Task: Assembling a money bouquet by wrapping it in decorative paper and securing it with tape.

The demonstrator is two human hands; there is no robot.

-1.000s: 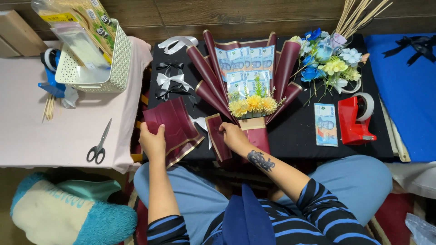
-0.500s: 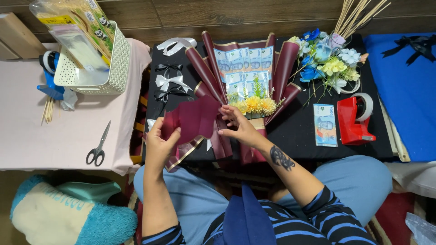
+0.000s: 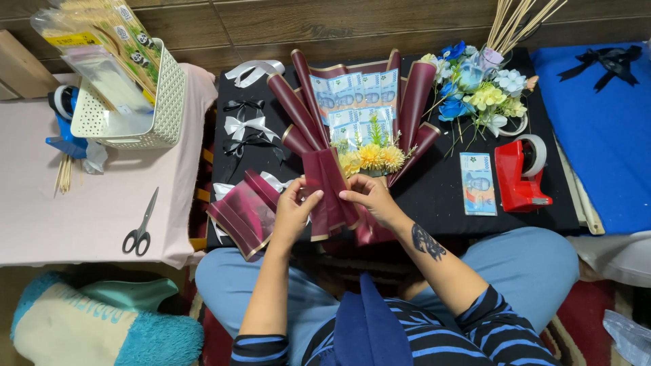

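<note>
A bouquet [image 3: 352, 108] of folded blue banknotes and yellow flowers lies on the black table [image 3: 441, 190], wrapped in maroon paper with gold edges. Both my hands pinch a folded maroon sheet [image 3: 327, 186] against the bouquet's lower front. My left hand [image 3: 293, 215] grips the sheet's left edge. My right hand [image 3: 369, 196] holds its right side, just under the yellow flowers. More maroon sheets [image 3: 243, 213] lie stacked to the left of my left hand.
A red tape dispenser [image 3: 519, 173] and a loose banknote [image 3: 477, 183] sit right of the bouquet, below blue artificial flowers [image 3: 475, 88]. Ribbon bows [image 3: 244, 125] lie to the left. Scissors [image 3: 140, 227] and a white basket [image 3: 132, 102] rest on the pink surface.
My left hand lifted a maroon sheet off the stack at the left. Both hands carried it right and up to the bouquet's front.
</note>
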